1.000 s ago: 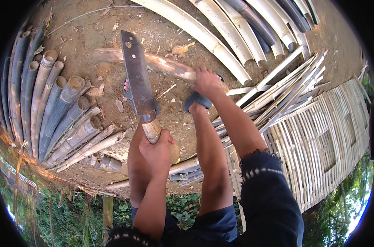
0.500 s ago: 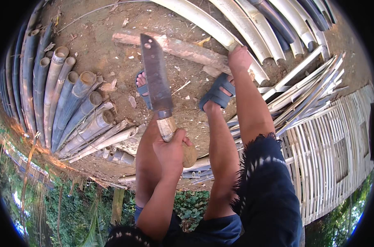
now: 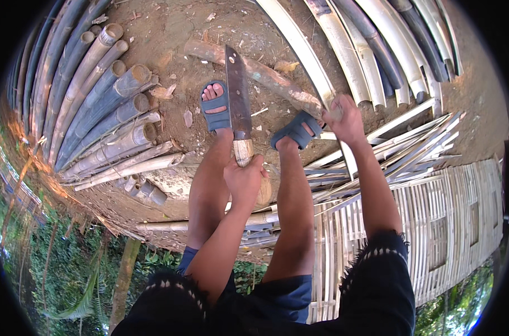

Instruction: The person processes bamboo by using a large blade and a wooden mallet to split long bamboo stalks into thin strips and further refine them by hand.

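Note:
My left hand (image 3: 244, 178) is closed around the pale wooden handle of a machete (image 3: 239, 98). Its wide dark blade points up and away, standing between my two feet in the picture. To the right, my right hand (image 3: 347, 120) grips a long split bamboo strip (image 3: 300, 47) near its closer end, with the pale side showing. The strip runs away toward the far edge and its short near end sticks out below my fist. Beneath the strip, by that hand, lies the end of a rough wooden log (image 3: 279, 84) on the dirt.
Whole bamboo poles (image 3: 92, 61) lie stacked at the left. Split bamboo halves (image 3: 344, 50) spread at the far right, with a heap of thin strips (image 3: 400, 148) nearer. A slatted bamboo panel (image 3: 411, 235) sits at lower right. My sandalled feet stand close to the log.
My right hand has shifted slightly right and nearer along with the strip, its wrist turned. The machete has swung more upright and moved a little right. The whole view has also shifted.

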### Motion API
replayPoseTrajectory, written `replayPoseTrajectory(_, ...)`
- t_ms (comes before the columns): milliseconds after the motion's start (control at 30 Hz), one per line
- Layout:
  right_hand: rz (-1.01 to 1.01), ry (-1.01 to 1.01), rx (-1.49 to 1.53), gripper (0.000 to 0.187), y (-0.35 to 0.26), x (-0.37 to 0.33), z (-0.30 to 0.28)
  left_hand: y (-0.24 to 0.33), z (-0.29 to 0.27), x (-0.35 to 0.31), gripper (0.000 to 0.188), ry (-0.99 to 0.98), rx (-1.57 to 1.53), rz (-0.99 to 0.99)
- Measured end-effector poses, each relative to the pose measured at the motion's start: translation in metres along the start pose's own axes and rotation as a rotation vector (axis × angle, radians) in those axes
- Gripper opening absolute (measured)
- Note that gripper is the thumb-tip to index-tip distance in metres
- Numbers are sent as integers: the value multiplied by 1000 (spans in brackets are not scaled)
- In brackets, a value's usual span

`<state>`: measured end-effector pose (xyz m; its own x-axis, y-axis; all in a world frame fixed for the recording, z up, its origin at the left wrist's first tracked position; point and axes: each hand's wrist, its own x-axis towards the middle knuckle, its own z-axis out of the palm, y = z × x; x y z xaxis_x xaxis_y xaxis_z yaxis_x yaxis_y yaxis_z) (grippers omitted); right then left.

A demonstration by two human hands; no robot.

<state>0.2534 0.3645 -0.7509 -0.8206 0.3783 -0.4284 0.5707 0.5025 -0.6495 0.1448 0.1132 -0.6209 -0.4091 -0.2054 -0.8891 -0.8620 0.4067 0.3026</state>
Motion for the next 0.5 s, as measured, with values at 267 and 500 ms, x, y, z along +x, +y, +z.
replayPoseTrajectory(267,341,-352,598,82,-221,-42,-90,44,-101,-27,17,21,362,381)
replayPoseTrajectory(500,672,-504,1405,57,-425,-43,-150,166,-237,-190,12,57,92,464)
